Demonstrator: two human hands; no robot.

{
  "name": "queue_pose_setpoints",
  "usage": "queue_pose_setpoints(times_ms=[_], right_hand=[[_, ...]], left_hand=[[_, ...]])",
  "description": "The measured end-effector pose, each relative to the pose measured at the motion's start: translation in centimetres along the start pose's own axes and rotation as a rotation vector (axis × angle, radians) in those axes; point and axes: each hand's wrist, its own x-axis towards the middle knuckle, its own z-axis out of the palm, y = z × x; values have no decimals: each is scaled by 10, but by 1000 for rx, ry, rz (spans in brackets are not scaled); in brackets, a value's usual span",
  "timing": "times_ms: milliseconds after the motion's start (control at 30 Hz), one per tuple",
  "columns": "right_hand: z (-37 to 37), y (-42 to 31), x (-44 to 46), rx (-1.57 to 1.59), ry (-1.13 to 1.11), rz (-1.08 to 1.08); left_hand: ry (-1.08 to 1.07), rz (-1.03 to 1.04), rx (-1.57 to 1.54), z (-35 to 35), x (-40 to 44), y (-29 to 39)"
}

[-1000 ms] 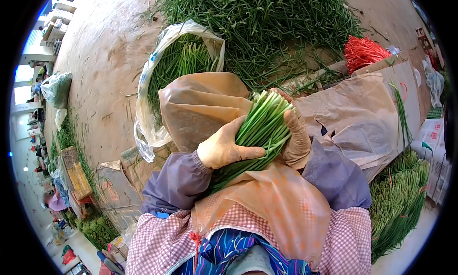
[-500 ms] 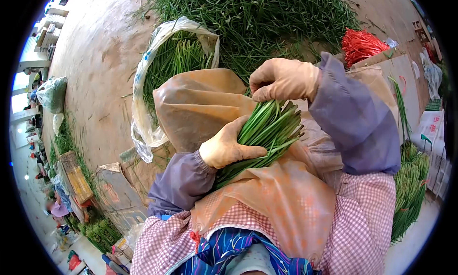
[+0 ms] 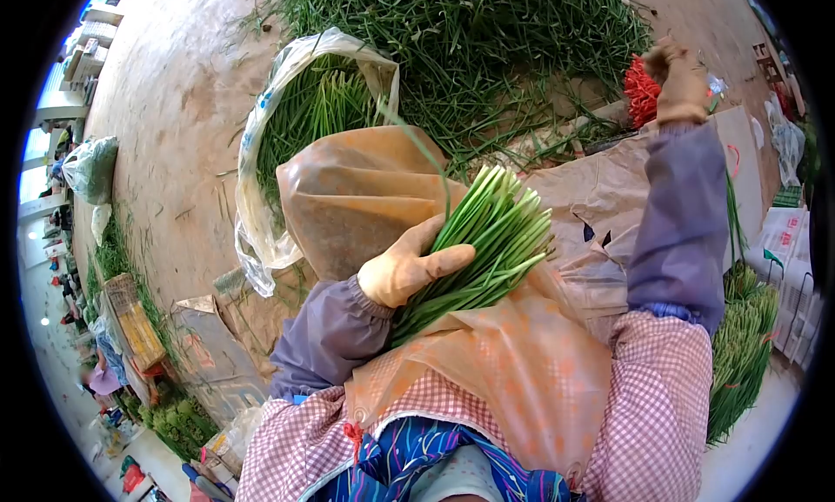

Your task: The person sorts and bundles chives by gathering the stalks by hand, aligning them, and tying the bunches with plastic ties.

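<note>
Moved right hand (image 3: 683, 89) from above bunch (image 3: 491, 241) out to red strips (image 3: 639, 93); can't tell if pinching or released. Grasping bunch in left hand (image 3: 404, 267), over apron (image 3: 496, 354). Keep stems snug, ends level. Return over brown sheet (image 3: 600, 180), clear of bag rim (image 3: 254, 171).

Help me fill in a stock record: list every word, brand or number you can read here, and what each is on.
No text can be read for certain.
White package at the right: red print, too small and blurred to read.
Open plastic bag: blue marks near the rim, unreadable.
Flattened cardboard at the left: faint reddish marks, unreadable.
</note>
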Motion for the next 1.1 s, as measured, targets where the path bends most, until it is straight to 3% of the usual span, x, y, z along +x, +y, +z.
queue_pose_setpoints(times_ms=[33, 100, 167, 267, 367, 433, 467, 567, 667, 700, 767, 800, 833, 967, 1100], right_hand=[[-4, 1, -15, -158, -121, -19], [27, -8, -84, -129, -398, 162], [35, 0, -124, -7, -758, 105], [59, -7, -150, 15, -889, 209], [84, 15, -133, -316, -1024, 576], [99, 43, -136, -29, -1214, 857], [108, 49, -152, 68, -1120, 925], [114, 37, -158, 157, -1281, 876], [110, 13, -150, 205, -854, 576], [102, 14, -131, 242, -589, 558], [57, 42, -67, 426, -355, 335], [32, 42, -48, 411, -328, 361], [15, 40, -47, 305, -438, 394], [3, 37, -137, 208, -596, 628], [15, -1, -198, 29, -550, 287]], left_hand=[[-11, 31, -64, 2, 1, 2], [-7, 39, -81, 4, 2, 2], [0, 45, -100, 4, 4, 0], [9, -8, -9, 2, 2, 1], [19, 16, -12, 5, 1, -2], [-24, 40, 16, -4, 3, -7], [-38, 49, 25, -8, 2, -10], [-9, 21, -46, -6, -1, -6], [25, 28, -136, -7, -4, -6], [31, 25, -135, -7, -4, -6], [44, 25, -138, -9, -4, -8], [53, 37, -156, -11, -4, -10], [47, 44, -161, -12, -2, -10], [46, 56, -183, -12, 0, -11], [106, 41, -102, -9, 2, -10]])
